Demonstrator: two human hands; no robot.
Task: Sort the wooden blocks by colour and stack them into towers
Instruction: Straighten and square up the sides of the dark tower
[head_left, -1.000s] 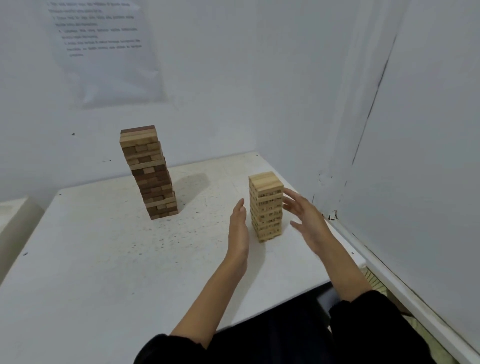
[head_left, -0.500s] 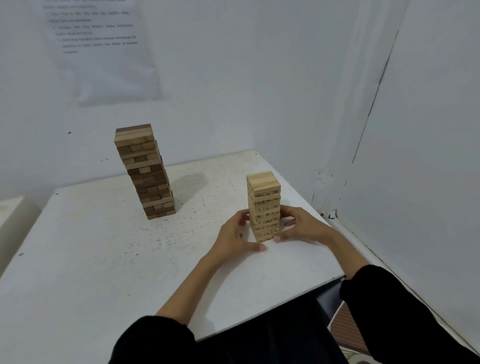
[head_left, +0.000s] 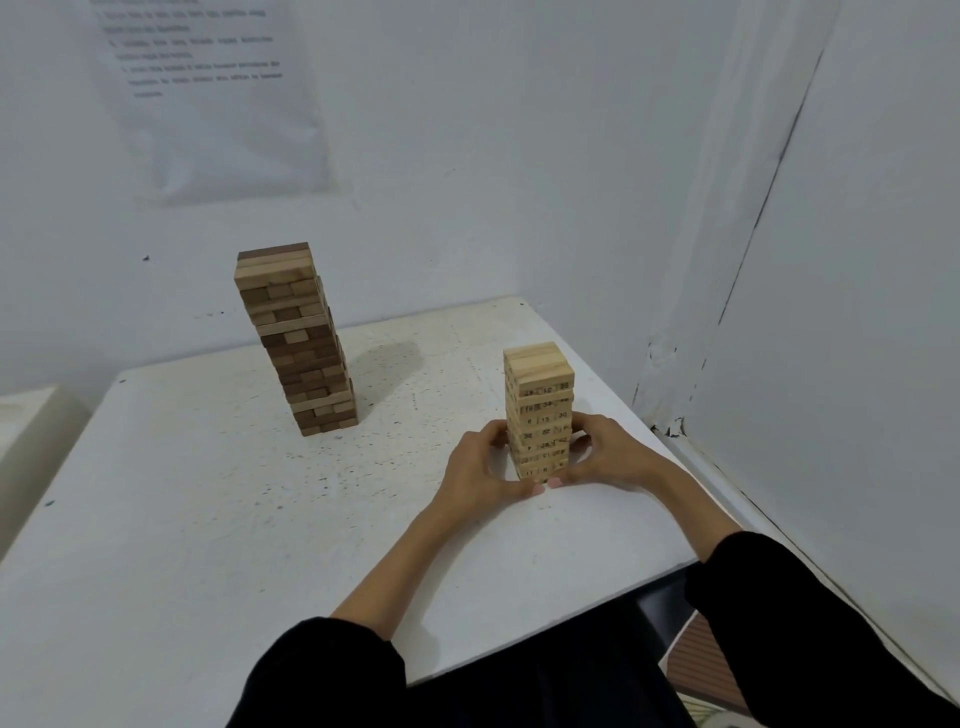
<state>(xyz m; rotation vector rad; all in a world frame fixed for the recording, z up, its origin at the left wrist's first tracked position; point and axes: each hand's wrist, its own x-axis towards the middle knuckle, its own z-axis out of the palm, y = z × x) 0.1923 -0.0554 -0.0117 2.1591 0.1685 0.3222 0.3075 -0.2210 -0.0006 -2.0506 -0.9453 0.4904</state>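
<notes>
- One white table (head_left: 208, 519) carries your two towers.
- Your mixed brown-and-tan tower (head_left: 296, 338) stands far left.
- Your pale numbered tower (head_left: 540, 395) stands near the right edge.
- Your left hand (head_left: 483, 473) and right hand (head_left: 608, 457) grip its base, fingers curled.

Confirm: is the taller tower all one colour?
No. The taller tower mixes dark brown and pale blocks; only the short tower, held by the left hand and right hand, is uniformly pale.

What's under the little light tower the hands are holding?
The white table: the light tower stands straight on it. The left hand and right hand grip its lower part, and their thumbs cover part of its bottom edge, so that bit is hidden.
</notes>
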